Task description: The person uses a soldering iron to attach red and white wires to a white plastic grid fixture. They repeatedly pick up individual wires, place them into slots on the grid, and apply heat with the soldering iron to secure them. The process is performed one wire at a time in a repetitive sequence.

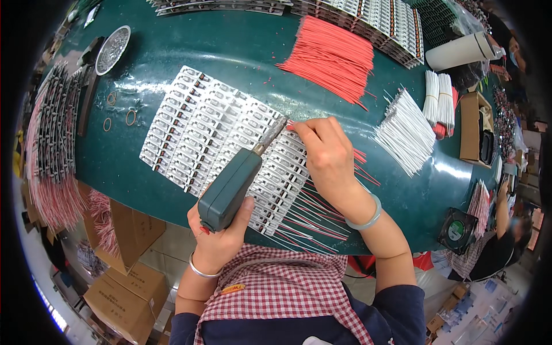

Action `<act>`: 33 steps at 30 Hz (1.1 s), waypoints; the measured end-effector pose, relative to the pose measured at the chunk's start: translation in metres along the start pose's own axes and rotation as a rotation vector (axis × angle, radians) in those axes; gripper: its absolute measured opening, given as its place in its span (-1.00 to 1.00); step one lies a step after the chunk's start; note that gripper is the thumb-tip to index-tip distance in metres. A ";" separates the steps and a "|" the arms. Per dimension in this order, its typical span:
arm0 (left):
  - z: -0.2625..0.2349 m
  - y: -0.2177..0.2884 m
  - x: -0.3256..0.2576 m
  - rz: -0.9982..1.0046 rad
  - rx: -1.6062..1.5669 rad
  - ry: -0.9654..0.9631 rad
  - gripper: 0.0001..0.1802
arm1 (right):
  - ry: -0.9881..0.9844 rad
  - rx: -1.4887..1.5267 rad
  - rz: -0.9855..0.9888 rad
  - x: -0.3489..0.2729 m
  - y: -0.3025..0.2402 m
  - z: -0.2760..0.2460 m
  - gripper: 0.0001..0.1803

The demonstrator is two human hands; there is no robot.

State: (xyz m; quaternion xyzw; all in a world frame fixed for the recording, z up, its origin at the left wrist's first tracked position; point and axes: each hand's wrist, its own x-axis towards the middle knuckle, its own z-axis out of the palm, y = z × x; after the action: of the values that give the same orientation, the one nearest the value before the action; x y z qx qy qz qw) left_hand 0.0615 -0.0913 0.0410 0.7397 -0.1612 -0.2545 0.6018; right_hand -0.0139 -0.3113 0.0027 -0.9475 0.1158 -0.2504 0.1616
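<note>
My left hand is wrapped round a dark green soldering gun, its metal tip slanting up to the far right edge of a white circuit board panel. The panel lies flat and carries rows of small dark and silver parts. Beside the tip, my right hand pinches a red wire against the panel's edge; the rest of that wire is hidden by the hand. Along the panel's near right edge several red and white wires stick out over the green table.
A pile of red wires lies beyond the panel, with white wires right of it. Stacked panels, a white bottle, a cardboard box, a metal dish, a fan and wired panels surround the work.
</note>
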 end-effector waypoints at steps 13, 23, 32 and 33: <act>-0.005 -0.006 -0.008 -0.035 -0.001 0.065 -0.73 | -0.012 0.004 0.007 -0.002 0.000 0.002 -0.67; -0.014 -0.022 -0.016 0.075 0.023 0.008 -0.61 | 0.005 -0.010 -0.003 -0.001 -0.001 0.001 -0.66; -0.014 -0.021 -0.017 0.086 0.021 0.011 -0.63 | 0.033 -0.025 0.007 -0.003 -0.002 0.003 -0.67; -0.014 -0.021 -0.017 0.092 0.024 0.013 -0.63 | 0.035 -0.031 0.011 -0.004 -0.002 0.003 -0.67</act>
State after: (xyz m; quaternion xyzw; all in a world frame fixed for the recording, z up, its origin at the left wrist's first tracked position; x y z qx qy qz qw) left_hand 0.0541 -0.0661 0.0260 0.7403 -0.1939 -0.2199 0.6050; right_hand -0.0155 -0.3076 -0.0007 -0.9447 0.1279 -0.2642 0.1464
